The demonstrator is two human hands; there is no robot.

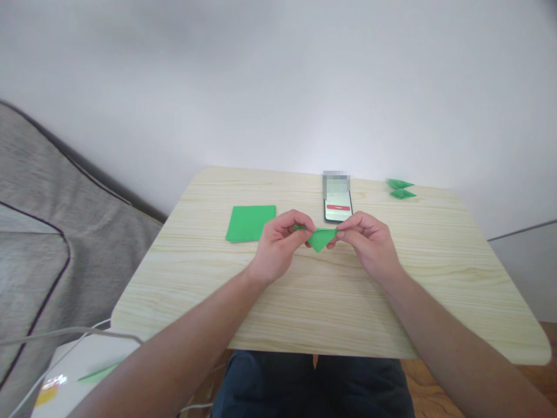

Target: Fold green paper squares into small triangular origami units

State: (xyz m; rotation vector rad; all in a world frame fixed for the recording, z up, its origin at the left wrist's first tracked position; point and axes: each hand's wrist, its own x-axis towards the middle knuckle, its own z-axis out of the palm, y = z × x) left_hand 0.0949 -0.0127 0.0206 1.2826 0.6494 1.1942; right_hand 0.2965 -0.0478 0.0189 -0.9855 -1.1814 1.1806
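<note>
Between my two hands is a folded green paper, its point facing down toward me and its long edge at the top. My left hand pinches the left corner between thumb and fingers. The right corner is pinched by my right hand in the same way. The paper is held just above the table, partly covered by my fingertips. Close beside my left hand lies a stack of green square paper. A phone with a lit screen lies just beyond the folded paper.
Two small folded green paper pieces lie at the back right of the wood-grain table. A white wall stands behind it. At left are a grey sofa, a white cable and a white surface with another green paper.
</note>
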